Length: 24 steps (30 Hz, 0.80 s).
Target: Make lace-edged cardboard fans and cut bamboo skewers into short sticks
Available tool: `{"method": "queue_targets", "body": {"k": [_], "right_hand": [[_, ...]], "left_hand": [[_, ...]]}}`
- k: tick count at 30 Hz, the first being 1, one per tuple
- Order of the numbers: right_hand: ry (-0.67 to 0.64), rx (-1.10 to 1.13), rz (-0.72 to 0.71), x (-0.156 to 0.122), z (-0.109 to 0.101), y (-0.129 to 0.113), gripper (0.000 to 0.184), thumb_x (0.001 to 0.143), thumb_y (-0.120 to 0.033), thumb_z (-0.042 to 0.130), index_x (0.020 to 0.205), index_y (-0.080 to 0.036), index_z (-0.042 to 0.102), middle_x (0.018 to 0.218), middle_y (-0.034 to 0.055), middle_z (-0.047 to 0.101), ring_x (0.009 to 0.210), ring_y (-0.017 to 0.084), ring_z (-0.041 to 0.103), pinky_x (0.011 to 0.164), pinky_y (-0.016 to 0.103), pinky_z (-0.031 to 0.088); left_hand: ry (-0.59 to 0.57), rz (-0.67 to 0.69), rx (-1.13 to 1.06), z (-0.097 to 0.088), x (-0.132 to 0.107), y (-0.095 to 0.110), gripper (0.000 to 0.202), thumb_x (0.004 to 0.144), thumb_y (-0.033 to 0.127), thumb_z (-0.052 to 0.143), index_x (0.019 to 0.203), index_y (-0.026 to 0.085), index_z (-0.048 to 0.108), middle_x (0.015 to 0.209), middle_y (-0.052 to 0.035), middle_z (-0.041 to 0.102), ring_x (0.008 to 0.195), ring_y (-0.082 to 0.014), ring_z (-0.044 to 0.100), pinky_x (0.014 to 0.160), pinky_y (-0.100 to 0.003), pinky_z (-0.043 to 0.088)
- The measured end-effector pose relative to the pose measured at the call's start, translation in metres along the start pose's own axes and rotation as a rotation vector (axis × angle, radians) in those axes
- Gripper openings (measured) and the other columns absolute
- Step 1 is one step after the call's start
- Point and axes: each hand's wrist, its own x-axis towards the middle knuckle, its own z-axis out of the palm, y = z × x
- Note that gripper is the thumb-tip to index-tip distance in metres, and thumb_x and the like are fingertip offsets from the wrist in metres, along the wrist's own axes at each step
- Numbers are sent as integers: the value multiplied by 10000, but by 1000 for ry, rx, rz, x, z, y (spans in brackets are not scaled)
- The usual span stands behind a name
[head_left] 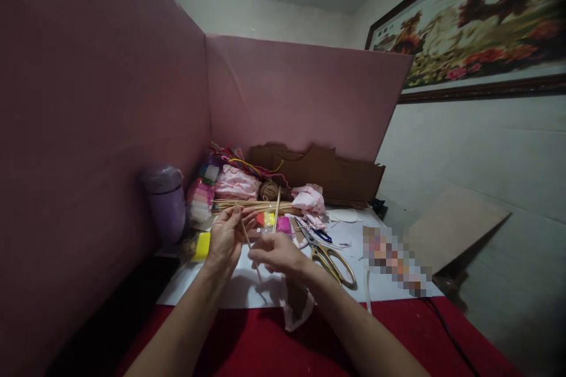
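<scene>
My left hand [227, 235] is closed on a thin wooden stick [247, 241] that slants down to the right, over the white sheet [389, 283]. My right hand [276, 254] pinches a second thin stick [276, 212] that stands nearly upright. The two hands are close together and the sticks cross near the fingers. A bundle of similar wooden sticks [252, 206] lies flat just behind the hands. A scrap of pale cloth [296, 306] lies under my right wrist.
Gold-handled scissors [329, 259] lie right of my right hand. Behind are pink cloth [236, 184], a twine ball [269, 189], coloured blocks [272, 221], brown cardboard [327, 174] and a purple cup [167, 200]. Pink boards [110, 100] wall the left and back. A red cloth [265, 341] covers the near table.
</scene>
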Motion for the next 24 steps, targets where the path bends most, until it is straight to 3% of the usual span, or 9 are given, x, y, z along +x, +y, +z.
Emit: {"method": "queue_targets", "body": {"k": [4, 9, 15, 21, 24], "right_hand": [[119, 143, -2, 0, 14, 15, 182, 686, -257, 620, 551, -137, 593, 464, -21, 585, 334, 49, 417, 340, 152, 292], [220, 257, -71, -2, 9, 25, 213, 669, -271, 633, 509, -134, 603, 371, -43, 513, 313, 41, 388, 339, 148, 273], [342, 308, -77, 1, 6, 30, 308, 673, -392, 661, 528, -123, 618, 397, -15, 543, 304, 45, 406, 315, 150, 248], [389, 331, -105, -1, 10, 28, 335, 687, -437, 652, 591, -117, 633, 483, 9, 597, 309, 46, 434, 290, 144, 269], [420, 344, -112, -2, 10, 26, 352, 683, -467, 643, 625, -121, 618, 544, 19, 618, 317, 59, 460, 267, 148, 294]], "left_hand": [[-14, 15, 66, -2, -2, -4, 100, 734, 186, 650, 765, 140, 567, 736, -53, 706, 684, -169, 679, 615, -262, 531], [-85, -140, 422, -3, -4, -13, 290, 588, 334, 759, 731, 114, 637, 639, -59, 687, 572, -164, 638, 551, -269, 502], [-121, -30, 788, -4, -7, -17, 303, 535, 378, 753, 581, 91, 666, 547, -47, 638, 489, -117, 549, 459, -209, 412], [-123, 18, 743, -5, -2, -23, 313, 563, 406, 734, 579, 101, 668, 537, -42, 620, 463, -98, 505, 440, -206, 371], [-115, 44, 636, -2, -3, -14, 316, 549, 398, 752, 552, 100, 647, 483, -19, 574, 414, -71, 443, 398, -194, 313]]}}
